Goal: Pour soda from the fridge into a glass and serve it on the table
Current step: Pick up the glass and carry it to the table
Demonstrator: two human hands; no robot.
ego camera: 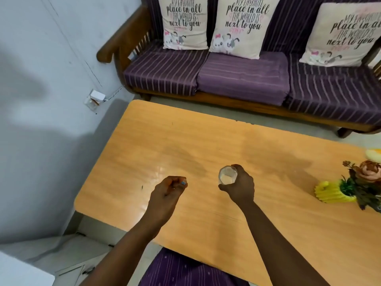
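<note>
A small clear glass (pixel 227 175) with pale soda in it is held upright over the middle of the orange wooden table (pixel 185 145). My right hand (pixel 240 185) is wrapped around its right side. I cannot tell whether the glass rests on the tabletop or hovers just above it. My left hand (pixel 168 191) hangs over the table to the left of the glass, fingers curled in, apart from the glass and holding nothing that I can see. No bottle or fridge is in view.
A yellow vase with artificial flowers (pixel 354 186) stands at the table's right edge. Beyond the table is a wooden sofa (pixel 226 79) with purple striped cushions and printed pillows. A grey wall (pixel 41 79) runs along the left.
</note>
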